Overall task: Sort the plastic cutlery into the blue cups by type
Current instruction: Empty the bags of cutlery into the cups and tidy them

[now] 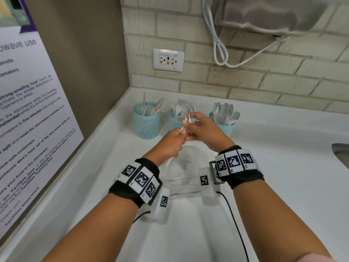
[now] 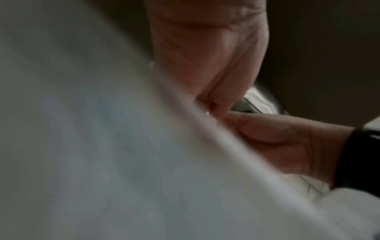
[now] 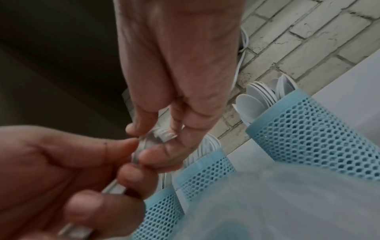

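Note:
Three blue mesh cups stand in a row at the back of the white counter: the left cup (image 1: 147,122) holds knives, the middle cup (image 1: 174,121) forks, the right cup (image 1: 226,128) spoons. In front of the middle cup both hands meet on one white plastic cutlery piece (image 1: 186,122). My left hand (image 1: 181,138) grips its handle, which sticks out below the fist. My right hand (image 1: 190,120) pinches its upper end, where clear wrapping (image 3: 148,141) shows in the right wrist view. Its type is hidden by the fingers. The left wrist view is mostly a blurred pale surface.
A crumpled clear plastic bag (image 1: 181,174) lies on the counter under my wrists. A wall with a poster (image 1: 28,110) runs along the left. A socket (image 1: 168,59) and a looped white cable (image 1: 221,50) are on the brick wall. A steel sink edge (image 1: 340,154) is at the right.

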Demonstrator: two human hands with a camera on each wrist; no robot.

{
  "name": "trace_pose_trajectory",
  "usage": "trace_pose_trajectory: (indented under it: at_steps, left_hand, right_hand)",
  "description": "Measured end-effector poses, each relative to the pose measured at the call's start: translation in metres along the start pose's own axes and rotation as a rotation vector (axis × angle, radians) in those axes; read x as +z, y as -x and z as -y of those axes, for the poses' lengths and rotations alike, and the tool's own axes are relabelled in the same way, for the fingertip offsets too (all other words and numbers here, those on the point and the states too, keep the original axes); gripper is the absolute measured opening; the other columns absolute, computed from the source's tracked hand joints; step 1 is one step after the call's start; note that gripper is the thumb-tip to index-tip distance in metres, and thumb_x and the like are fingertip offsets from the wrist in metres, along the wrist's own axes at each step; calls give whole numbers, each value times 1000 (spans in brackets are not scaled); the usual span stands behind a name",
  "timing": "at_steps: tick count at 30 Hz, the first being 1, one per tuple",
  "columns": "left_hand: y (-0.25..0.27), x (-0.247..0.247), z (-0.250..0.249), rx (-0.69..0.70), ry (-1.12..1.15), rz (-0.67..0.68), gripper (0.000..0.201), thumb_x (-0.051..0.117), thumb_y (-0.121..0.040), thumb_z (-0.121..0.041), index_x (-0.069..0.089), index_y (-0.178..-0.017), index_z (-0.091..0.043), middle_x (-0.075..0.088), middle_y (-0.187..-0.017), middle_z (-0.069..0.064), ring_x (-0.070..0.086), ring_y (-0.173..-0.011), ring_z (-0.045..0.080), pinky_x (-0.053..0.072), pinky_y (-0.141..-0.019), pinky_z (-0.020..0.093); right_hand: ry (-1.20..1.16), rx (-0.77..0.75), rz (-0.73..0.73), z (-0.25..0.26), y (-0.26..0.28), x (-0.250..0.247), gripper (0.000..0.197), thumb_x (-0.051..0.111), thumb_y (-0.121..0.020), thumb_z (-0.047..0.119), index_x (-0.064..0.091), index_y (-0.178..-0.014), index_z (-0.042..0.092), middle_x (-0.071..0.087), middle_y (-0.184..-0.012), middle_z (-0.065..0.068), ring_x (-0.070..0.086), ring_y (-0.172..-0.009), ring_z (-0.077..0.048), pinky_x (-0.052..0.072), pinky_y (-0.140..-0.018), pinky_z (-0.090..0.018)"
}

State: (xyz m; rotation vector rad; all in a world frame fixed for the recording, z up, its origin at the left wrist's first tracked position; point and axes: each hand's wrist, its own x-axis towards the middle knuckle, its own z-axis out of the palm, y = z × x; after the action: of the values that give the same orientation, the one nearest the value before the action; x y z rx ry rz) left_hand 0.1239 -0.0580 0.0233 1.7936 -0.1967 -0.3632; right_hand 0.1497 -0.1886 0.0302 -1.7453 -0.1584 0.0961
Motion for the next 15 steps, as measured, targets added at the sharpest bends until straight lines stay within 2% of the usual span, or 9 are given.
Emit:
trace_pose_trajectory:
  at_steps: [1, 2, 3, 4, 5, 7, 9, 12, 15]
  left_hand:
    - [2, 1, -2, 32, -81, 17, 31, 29, -103, -28, 48, -124, -15, 57, -94, 0, 56, -78, 10, 47, -65, 27]
    - [2, 2, -3, 65, -159, 22, 35, 29, -103, -24, 42, -135, -15, 59, -114, 3, 58, -103, 16, 49, -83, 33]
    - [2, 3, -4, 88, -210, 21, 38, 30, -103, -21, 39, -139, -14, 54, -129, 5, 52, -120, 21, 43, -97, 34]
    - [1, 3, -3, 101, -235, 13, 39, 32, -102, -20, 39, -140, -13, 52, -134, 7, 47, -126, 24, 39, -101, 33]
    - [-1, 1, -2, 103, -244, -7, 38, 34, -102, -21, 44, -137, -11, 55, -129, 9, 50, -123, 25, 40, -98, 34]
    - [-4, -6, 2, 69, -214, -48, 37, 36, -101, -27, 54, -125, -5, 59, -98, 8, 57, -94, 22, 45, -77, 31]
    - [-6, -14, 7, 28, -160, -71, 42, 35, -101, -32, 60, -114, 0, 49, -79, 4, 45, -68, 16, 36, -58, 25]
    - [-7, -19, 12, 79, -189, -91, 40, 36, -101, -30, 66, -107, -4, 41, -67, -1, 35, -55, 12, 28, -51, 22]
    - [-6, -20, 13, 86, -247, -87, 39, 38, -101, -30, 68, -100, -5, 46, -65, -1, 41, -57, 13, 33, -53, 22]
  right_hand:
    - [14, 7, 3, 1, 0, 2, 31, 60, -90, 22, 52, -117, 8, 62, -76, -10, 61, -59, -12, 58, -67, -26]
    - [47, 11, 1, 2, -1, 4, 32, 60, -91, 22, 52, -118, 8, 62, -75, -8, 61, -57, -9, 57, -67, -27]
    - [81, 10, -11, 2, -3, 5, 31, 61, -91, 20, 52, -118, 8, 61, -71, -4, 59, -53, -6, 56, -65, -26]
    - [109, 9, -34, 1, -4, 5, 29, 60, -91, 16, 52, -117, 7, 61, -64, -1, 58, -49, -5, 55, -62, -24]
    - [125, 10, -70, 1, -6, 4, 26, 59, -91, 10, 52, -116, 5, 62, -62, 1, 58, -49, -6, 54, -59, -22]
    - [120, 10, -183, 1, -8, -2, 21, 52, -93, 1, 52, -114, 3, 67, -81, -8, 61, -57, -12, 53, -53, -18]
    - [101, -4, -311, 1, -10, -8, 21, 48, -94, 0, 51, -114, 7, 65, -99, -17, 61, -63, -13, 52, -51, -15]
    - [110, 16, -277, 1, -8, -6, 29, 51, -96, 10, 44, -124, 8, 63, -85, -13, 58, -54, -11, 51, -49, -17]
    - [54, 85, -179, 6, -7, -3, 42, 57, -92, 9, 37, -129, 10, 58, -70, -9, 53, -50, -12, 49, -48, -18]
